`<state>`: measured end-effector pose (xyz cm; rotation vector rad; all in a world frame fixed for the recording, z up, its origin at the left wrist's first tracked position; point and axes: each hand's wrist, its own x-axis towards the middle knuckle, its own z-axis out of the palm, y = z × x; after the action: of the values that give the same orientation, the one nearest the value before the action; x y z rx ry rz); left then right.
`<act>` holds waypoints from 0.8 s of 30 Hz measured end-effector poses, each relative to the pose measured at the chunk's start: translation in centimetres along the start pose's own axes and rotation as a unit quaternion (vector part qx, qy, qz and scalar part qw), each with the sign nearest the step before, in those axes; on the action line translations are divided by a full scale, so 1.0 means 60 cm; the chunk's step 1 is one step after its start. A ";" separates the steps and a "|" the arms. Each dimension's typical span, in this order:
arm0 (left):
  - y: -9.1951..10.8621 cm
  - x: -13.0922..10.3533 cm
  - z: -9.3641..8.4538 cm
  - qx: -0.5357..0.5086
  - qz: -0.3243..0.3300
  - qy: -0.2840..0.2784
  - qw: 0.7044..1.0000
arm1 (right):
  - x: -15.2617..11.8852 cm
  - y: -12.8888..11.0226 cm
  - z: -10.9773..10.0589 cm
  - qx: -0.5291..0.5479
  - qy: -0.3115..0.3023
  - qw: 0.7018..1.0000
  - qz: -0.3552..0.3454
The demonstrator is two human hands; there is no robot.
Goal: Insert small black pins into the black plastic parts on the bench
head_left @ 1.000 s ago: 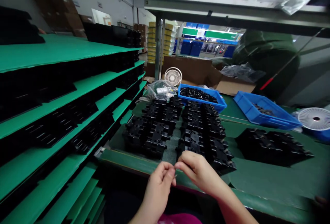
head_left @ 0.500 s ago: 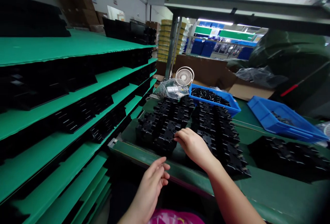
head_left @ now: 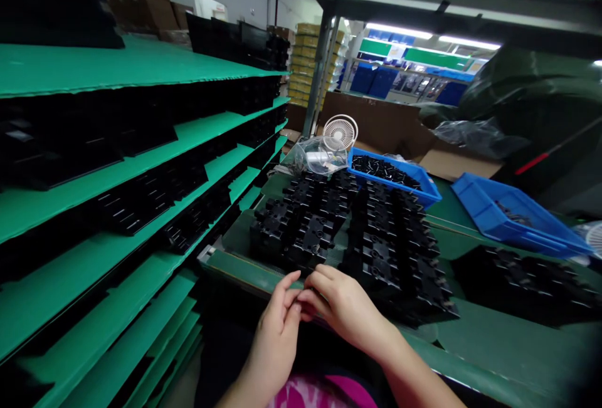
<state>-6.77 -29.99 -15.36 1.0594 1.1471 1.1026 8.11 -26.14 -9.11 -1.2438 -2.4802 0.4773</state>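
My left hand (head_left: 278, 326) and my right hand (head_left: 345, 304) meet at the front edge of the green worktable (head_left: 244, 273). The fingertips of both are pinched together and touch each other. Whatever lies between them is too small and too hidden to make out. Just beyond the fingers stand rows of black moulded plastic parts (head_left: 313, 235), packed side by side on the table. A second block of the same black parts (head_left: 376, 254) stands to the right of these, behind my right hand.
A blue bin of small black pieces (head_left: 392, 173) stands behind the rows. Another blue bin (head_left: 512, 207) with a few small pieces is at right, near more black parts (head_left: 527, 279). Green sheet layers (head_left: 155, 204) holding black parts rise at left. A white fan (head_left: 339, 133) stands at the back.
My right hand has drawn back from the near black part to the table edge and now touches my left hand. My left fingers have closed from a looser curl.
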 end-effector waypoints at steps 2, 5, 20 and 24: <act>-0.004 -0.001 -0.001 0.024 -0.006 0.000 1.000 | -0.005 0.007 0.008 0.021 0.016 1.000 0.005; -0.006 0.001 -0.005 0.098 0.033 0.033 0.994 | -0.011 0.016 0.008 0.074 0.039 0.996 0.025; -0.006 0.012 0.003 0.102 0.008 0.007 0.995 | -0.036 0.027 0.003 0.190 0.077 0.978 0.046; 0.001 0.006 0.008 0.161 0.150 0.082 0.972 | -0.033 0.030 0.005 0.216 0.104 0.967 0.091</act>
<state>-6.26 -29.68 -15.31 1.4525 1.3595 1.2855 10.36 -26.79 -10.45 -1.2647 -1.9591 0.8364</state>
